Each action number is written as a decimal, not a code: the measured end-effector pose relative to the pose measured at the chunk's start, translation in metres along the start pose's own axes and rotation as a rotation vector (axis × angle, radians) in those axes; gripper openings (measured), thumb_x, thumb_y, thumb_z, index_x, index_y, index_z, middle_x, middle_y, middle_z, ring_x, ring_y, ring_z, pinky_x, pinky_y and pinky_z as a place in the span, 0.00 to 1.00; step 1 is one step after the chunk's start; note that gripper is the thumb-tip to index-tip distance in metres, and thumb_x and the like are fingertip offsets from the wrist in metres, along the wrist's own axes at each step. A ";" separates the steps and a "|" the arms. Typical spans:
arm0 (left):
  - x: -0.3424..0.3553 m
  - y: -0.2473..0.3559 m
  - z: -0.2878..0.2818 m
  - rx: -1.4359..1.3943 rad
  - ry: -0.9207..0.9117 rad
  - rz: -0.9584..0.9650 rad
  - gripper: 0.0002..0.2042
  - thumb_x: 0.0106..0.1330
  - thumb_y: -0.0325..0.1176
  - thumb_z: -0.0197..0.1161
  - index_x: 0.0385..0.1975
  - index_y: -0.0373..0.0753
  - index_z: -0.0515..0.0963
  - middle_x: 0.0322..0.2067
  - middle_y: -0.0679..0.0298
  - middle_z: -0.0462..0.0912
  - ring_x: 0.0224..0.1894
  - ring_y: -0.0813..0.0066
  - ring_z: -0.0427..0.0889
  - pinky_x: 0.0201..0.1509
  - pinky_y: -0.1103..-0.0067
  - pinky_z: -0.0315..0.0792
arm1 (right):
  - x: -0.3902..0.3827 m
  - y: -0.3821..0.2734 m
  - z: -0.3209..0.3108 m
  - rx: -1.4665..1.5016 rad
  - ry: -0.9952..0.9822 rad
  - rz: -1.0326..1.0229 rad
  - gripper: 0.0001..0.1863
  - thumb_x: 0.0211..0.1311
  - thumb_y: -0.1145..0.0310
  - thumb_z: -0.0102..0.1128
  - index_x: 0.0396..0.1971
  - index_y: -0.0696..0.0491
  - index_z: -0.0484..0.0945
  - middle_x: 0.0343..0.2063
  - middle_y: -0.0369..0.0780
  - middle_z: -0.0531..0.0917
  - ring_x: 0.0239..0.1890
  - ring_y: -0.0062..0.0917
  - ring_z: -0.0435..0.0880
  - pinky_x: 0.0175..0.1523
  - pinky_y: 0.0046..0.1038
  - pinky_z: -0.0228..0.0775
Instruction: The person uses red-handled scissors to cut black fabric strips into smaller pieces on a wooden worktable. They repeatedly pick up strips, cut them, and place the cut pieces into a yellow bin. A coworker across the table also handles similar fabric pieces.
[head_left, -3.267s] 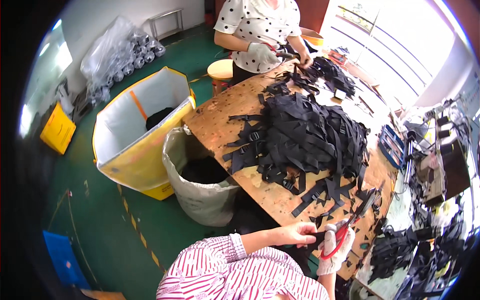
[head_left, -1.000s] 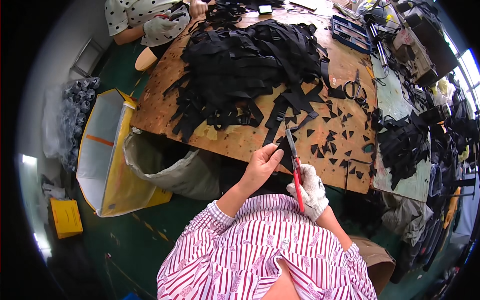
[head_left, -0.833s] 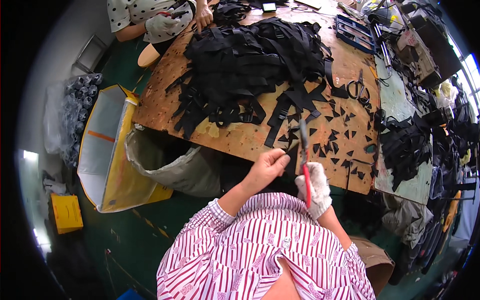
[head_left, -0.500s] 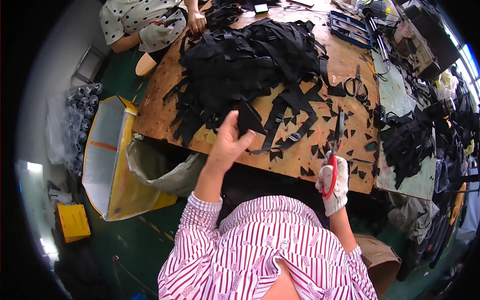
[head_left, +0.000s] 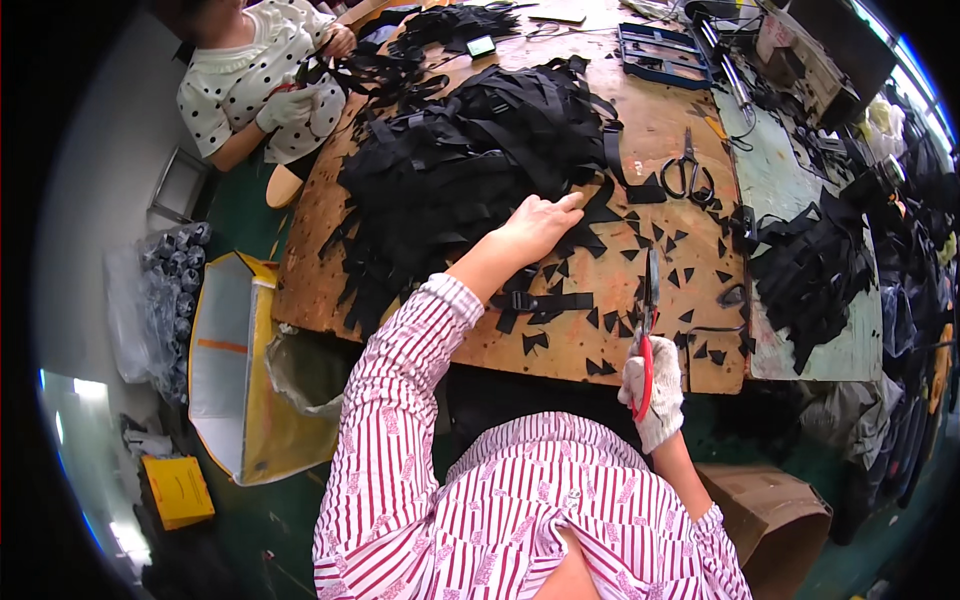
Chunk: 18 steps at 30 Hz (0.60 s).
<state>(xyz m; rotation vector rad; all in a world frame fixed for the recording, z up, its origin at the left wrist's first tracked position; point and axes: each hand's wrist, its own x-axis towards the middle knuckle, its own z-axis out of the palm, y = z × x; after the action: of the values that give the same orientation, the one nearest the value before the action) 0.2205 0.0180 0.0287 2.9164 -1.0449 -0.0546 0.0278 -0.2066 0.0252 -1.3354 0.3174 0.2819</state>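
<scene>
My bare left hand (head_left: 540,228) lies against the right edge of a big heap of black straps (head_left: 450,150), its fingers stretched out onto the webbing. The fingertips are partly lost among the straps. My right hand (head_left: 655,390), in a white knit glove, grips red-handled scissors (head_left: 646,345) at the table's front edge. The scissor blades point away from me over the tabletop. Below my left hand lies a black strap with a buckle (head_left: 520,301). Small black triangular offcuts (head_left: 610,320) are scattered between my hands.
Black-handled scissors (head_left: 688,172) rest on the wooden table (head_left: 320,285), with a blue tray (head_left: 665,55) behind. More black straps (head_left: 815,265) lie at the right. A co-worker (head_left: 265,90) handles straps at the far left. A yellow-edged bin (head_left: 235,370) and cardboard box (head_left: 765,510) stand below.
My left hand has moved right and farther over the table, to the heap's right edge. The buckled strap now lies nearer me. The co-worker has lifted some straps.
</scene>
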 end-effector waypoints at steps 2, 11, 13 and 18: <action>0.011 -0.003 0.008 0.077 -0.096 0.003 0.16 0.57 0.22 0.49 0.46 0.36 0.72 0.46 0.55 0.71 0.38 0.61 0.80 0.42 0.70 0.72 | -0.001 0.002 -0.005 0.010 0.005 0.021 0.14 0.58 0.73 0.55 0.41 0.56 0.62 0.22 0.34 0.69 0.14 0.14 0.68 0.19 0.16 0.63; 0.008 -0.019 -0.009 0.032 -0.043 -0.071 0.10 0.52 0.19 0.55 0.35 0.31 0.74 0.36 0.53 0.74 0.38 0.55 0.79 0.41 0.71 0.73 | 0.000 0.009 -0.009 0.002 -0.015 -0.004 0.16 0.60 0.69 0.57 0.42 0.55 0.62 0.22 0.33 0.68 0.15 0.13 0.67 0.20 0.16 0.63; -0.003 -0.018 -0.020 -0.210 0.152 -0.041 0.11 0.49 0.18 0.58 0.35 0.30 0.74 0.36 0.52 0.75 0.39 0.54 0.78 0.42 0.71 0.73 | 0.000 0.008 -0.009 0.009 -0.012 -0.015 0.16 0.60 0.68 0.57 0.42 0.55 0.62 0.22 0.33 0.68 0.16 0.13 0.67 0.21 0.16 0.63; -0.025 -0.010 -0.040 -0.470 0.481 0.024 0.10 0.54 0.20 0.60 0.37 0.31 0.75 0.31 0.54 0.79 0.32 0.64 0.81 0.35 0.78 0.73 | -0.004 0.007 -0.006 -0.015 -0.003 -0.064 0.15 0.60 0.69 0.57 0.42 0.55 0.62 0.22 0.33 0.68 0.15 0.13 0.67 0.20 0.16 0.63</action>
<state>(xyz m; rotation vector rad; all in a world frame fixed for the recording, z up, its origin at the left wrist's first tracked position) 0.2090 0.0430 0.0682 2.3259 -0.8429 0.3365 0.0208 -0.2113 0.0192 -1.3574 0.2703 0.2332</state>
